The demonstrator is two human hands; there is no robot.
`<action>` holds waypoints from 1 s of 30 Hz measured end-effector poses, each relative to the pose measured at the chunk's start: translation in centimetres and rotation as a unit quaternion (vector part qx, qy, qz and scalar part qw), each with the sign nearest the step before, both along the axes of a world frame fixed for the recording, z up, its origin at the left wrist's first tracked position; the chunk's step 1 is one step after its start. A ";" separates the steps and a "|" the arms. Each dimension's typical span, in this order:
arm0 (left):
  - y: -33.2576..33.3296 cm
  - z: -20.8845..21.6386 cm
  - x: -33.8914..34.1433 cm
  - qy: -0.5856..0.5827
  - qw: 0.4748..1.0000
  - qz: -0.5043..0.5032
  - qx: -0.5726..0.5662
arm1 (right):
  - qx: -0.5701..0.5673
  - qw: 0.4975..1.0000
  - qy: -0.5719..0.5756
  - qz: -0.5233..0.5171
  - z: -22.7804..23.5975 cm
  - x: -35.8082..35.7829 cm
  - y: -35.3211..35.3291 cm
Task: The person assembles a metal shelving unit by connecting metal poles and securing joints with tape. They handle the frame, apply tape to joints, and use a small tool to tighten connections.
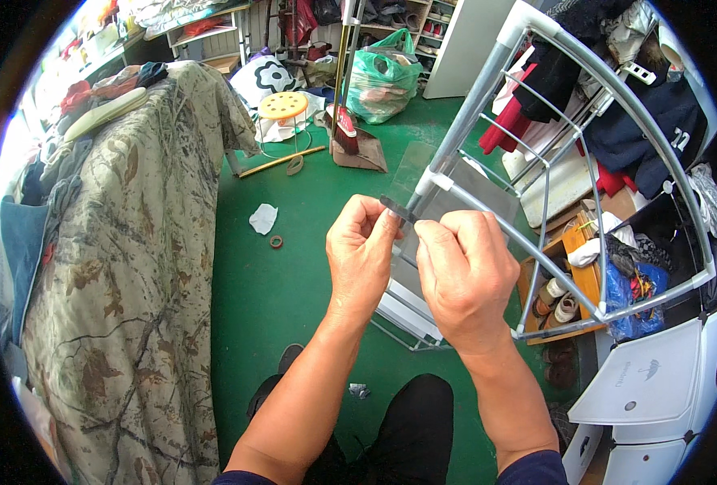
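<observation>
My left hand (pixel 360 255) and my right hand (pixel 470 275) are raised close together in front of me. Between them is a short, flat, dark strip (pixel 398 209), its material too small to make out. The left thumb and fingers pinch one end, while the curled fingers of the right hand close on the other. Just beyond the hands stands a frame of grey metal tubes (pixel 465 121) with white plastic joints, leaning to the right. Part of the frame's lower end is hidden behind my right hand.
A camouflage-patterned cloth (pixel 132 267) drapes a long piece of furniture at left. On the green floor (pixel 253 323) lie a brown ring (pixel 276 242) and a white scrap (pixel 263 218). A yellow-topped stool (pixel 283 105), broom (pixel 344 137), dustpan (pixel 366 151) and green bag (pixel 384 77) stand farther off. White boxes (pixel 637 380) are at right.
</observation>
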State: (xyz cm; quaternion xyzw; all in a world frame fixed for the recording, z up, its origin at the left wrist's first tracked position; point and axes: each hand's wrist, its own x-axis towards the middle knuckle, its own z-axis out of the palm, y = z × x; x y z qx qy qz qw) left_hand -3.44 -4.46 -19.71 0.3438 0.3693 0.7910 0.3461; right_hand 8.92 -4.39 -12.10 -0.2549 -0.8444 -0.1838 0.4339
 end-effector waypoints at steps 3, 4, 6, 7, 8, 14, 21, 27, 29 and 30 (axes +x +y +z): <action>-0.1 0.1 0.2 0.002 1.000 0.008 0.005 | 0.037 0.999 0.004 -0.005 -0.5 -0.2 0.6; -0.2 0.2 0.3 0.005 1.000 0.012 0.002 | 0.039 0.999 0.004 -0.006 -0.6 -0.2 0.7; -0.4 0.5 0.5 0.007 1.000 0.017 0.001 | 0.047 0.999 0.005 -0.007 -0.8 -0.1 0.9; -0.6 0.5 0.5 0.008 1.000 0.019 0.000 | 0.051 0.999 0.006 -0.005 -1.0 -0.1 1.0; -0.7 0.5 0.4 0.008 1.000 0.022 0.000 | 0.056 0.998 0.007 -0.004 -1.2 -0.1 1.1; -1.2 0.5 0.9 0.049 0.997 0.048 -0.021 | 0.053 0.999 0.005 0.000 -1.5 0.2 1.4; -1.8 0.1 1.4 0.135 0.986 0.098 -0.028 | 0.038 0.998 0.033 0.038 -1.9 0.7 1.5; -1.7 -0.1 1.5 0.139 0.985 0.101 -0.029 | -0.005 0.995 0.080 0.051 -2.7 1.5 1.1; -1.6 -0.1 1.5 0.122 0.988 0.093 -0.025 | -0.016 0.994 0.093 0.059 -2.7 1.5 1.1; -1.5 0.0 1.5 0.119 0.988 0.093 -0.021 | -0.013 0.991 0.103 0.080 -2.7 1.5 1.4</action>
